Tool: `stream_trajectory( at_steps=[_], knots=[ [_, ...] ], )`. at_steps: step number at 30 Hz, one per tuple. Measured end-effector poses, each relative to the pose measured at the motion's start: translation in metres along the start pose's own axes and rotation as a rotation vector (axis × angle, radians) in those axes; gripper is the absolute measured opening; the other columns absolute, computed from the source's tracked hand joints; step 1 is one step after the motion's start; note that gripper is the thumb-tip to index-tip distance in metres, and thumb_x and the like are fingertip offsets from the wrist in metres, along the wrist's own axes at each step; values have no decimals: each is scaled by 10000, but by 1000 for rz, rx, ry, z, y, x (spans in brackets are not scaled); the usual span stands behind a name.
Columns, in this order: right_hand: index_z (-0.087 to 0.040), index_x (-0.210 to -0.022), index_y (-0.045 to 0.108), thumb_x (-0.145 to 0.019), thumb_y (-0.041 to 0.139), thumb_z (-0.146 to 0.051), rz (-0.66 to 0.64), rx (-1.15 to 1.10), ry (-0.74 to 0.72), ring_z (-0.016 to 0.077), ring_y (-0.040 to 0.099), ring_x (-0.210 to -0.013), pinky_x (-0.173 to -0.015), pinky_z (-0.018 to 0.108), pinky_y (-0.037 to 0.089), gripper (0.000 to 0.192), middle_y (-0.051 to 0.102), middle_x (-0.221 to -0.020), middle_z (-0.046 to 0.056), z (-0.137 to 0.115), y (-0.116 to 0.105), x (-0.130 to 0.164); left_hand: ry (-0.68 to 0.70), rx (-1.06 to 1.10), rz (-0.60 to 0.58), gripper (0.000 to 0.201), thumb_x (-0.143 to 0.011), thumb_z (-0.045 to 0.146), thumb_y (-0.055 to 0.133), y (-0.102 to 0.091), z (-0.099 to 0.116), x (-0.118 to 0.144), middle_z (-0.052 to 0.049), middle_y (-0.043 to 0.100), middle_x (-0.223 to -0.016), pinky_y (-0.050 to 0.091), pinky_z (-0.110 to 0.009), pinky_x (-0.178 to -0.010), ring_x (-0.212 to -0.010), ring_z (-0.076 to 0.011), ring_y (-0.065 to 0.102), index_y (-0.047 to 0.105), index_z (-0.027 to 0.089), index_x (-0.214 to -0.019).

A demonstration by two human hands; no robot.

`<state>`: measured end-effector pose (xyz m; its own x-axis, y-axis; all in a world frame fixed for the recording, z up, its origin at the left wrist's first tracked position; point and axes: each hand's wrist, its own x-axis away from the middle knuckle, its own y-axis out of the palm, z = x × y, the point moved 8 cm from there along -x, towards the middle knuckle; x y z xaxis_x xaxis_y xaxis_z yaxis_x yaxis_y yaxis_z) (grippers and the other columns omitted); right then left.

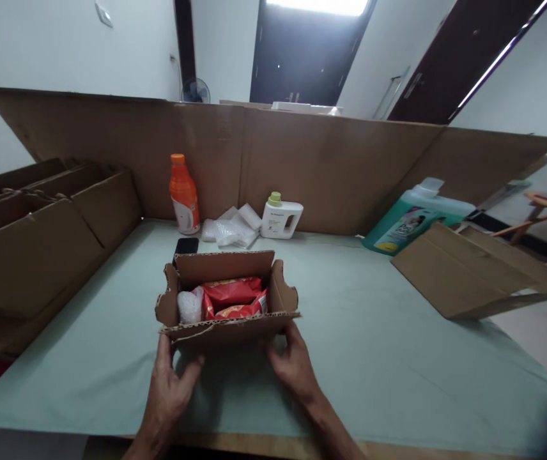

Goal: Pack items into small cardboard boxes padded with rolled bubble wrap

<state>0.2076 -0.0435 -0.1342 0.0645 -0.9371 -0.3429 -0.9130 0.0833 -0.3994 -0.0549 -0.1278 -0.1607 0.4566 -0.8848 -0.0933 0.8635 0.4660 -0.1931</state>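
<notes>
A small cardboard box (228, 332) with its top flaps up stands near the front of the table. Inside lie red packets (232, 291) and, at the left end, a bubble-wrapped item (190, 306). My left hand (170, 386) holds the box's near left corner, its thumb in front and its fingertips hidden behind the side. At the near right corner my right hand (292, 364) grips the box in the same way, the fingers partly hidden by it. A black phone (187, 246) lies just behind the box's left end.
An orange bottle (184, 198), bubble-wrap pieces (235, 228) and a white jug (280, 218) stand before a cardboard wall (340, 172). To the right are a green liquid jug (412, 217) and an open carton (479, 271). Divided cardboard bins (38, 249) line the left.
</notes>
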Motion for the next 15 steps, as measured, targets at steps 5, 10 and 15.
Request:
stream_trajectory(
  at_steps=[5, 10, 15],
  knots=[
    [-203, -1293, 605, -718, 723, -459, -62, -238, 73, 306, 654, -1163, -1022, 475, 503, 640, 694, -1285, 117, 22, -9, -73, 234, -50, -178, 696, -883, 346, 623, 43, -2, 80, -163, 632, -1302, 556, -494, -995, -1209, -324, 633, 380, 283, -1533],
    [-207, -1297, 627, -727, 684, -607, 46, -267, 147, 329, 614, -1250, -1054, 487, 486, 699, 661, -1360, 133, 36, -32, -98, 452, 30, -297, 214, -952, 271, 507, 39, 18, 79, -53, 681, -732, 617, -335, -741, -726, -200, 694, 717, 253, -987],
    [-184, -1186, 707, -737, 732, -577, 69, -245, 242, 338, 668, -1160, -979, 445, 545, 597, 722, -1257, 146, 44, -45, -29, 198, -85, -97, 422, -916, 260, 585, 17, 0, 26, -134, 663, -1293, 595, -418, -942, -1158, -271, 674, 588, 236, -1338]
  ],
)
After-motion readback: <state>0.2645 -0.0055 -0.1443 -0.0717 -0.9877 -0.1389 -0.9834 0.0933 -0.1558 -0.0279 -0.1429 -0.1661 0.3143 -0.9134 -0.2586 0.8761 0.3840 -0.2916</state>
